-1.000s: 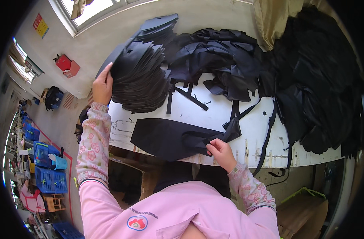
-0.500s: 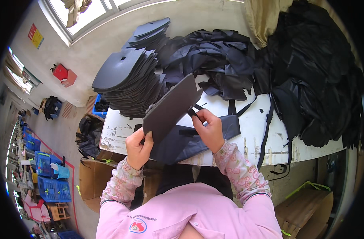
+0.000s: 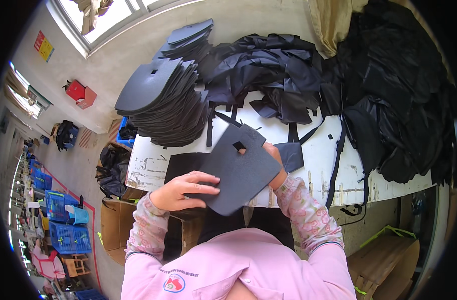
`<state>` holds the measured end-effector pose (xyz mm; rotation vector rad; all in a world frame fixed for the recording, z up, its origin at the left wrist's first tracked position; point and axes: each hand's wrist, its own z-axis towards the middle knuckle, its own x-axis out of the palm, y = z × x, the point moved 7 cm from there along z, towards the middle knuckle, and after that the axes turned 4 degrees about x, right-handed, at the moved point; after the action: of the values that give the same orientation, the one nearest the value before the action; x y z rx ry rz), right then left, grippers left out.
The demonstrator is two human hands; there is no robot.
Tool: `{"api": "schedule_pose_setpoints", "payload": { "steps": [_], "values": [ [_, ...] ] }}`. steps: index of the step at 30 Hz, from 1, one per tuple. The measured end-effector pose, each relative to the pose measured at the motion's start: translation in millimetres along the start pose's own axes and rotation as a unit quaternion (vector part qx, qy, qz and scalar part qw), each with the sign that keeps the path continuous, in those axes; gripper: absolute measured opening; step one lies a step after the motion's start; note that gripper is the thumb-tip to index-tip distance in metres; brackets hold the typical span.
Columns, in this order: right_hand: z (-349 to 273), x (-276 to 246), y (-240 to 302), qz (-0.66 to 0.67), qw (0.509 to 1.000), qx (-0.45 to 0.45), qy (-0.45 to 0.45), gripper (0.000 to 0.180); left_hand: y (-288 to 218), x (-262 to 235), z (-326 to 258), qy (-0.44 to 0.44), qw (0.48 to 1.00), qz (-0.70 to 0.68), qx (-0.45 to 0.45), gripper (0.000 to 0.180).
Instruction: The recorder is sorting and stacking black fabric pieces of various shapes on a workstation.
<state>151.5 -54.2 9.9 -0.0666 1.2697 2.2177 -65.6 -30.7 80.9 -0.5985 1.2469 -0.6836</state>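
Note:
I hold a flat dark grey foam panel (image 3: pixel 236 170) with a small square cut-out in front of my chest, above the near edge of a white worktable (image 3: pixel 318 165). My left hand (image 3: pixel 181 190) grips its lower left edge, fingers spread across the face. Mostly hidden behind the panel, my right hand (image 3: pixel 273 165) holds its right edge. A tall stack of the same dark panels (image 3: pixel 163 105) sits on the table's left end. A black fabric piece (image 3: pixel 188 165) lies on the table under the panel.
Heaps of black fabric (image 3: pixel 298 75) and straps cover the table's far and right sides. A cardboard box (image 3: pixel 113 225) stands on the floor at my left, blue crates (image 3: pixel 63 225) farther left. A red box (image 3: pixel 78 92) lies on the floor by the wall.
My left hand took a panel off the stack and brought it to my chest. My right hand left the fabric and now holds the panel's right edge; the panel has turned flatter toward me.

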Motion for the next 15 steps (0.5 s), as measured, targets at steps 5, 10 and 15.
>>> {"api": "schedule_pose_setpoints", "payload": {
  "steps": [5,10,15],
  "values": [
    [2.3,22.7,27.8,0.002,0.998,0.052,0.032,0.011,45.5,-7.1,11.4,-0.249,0.963,-0.002,-0.103,0.052],
    [-4.8,43.0,6.5,0.093,0.984,0.092,0.118,0.024,71.8,14.9,8.8,-0.41,0.907,0.036,-0.086,0.021],
    [11.1,-13.9,-65.0,-0.277,0.947,0.106,0.124,0.039,108.5,25.0,-9.6,-0.489,0.853,-0.114,-0.143,0.012]
  ]
}}
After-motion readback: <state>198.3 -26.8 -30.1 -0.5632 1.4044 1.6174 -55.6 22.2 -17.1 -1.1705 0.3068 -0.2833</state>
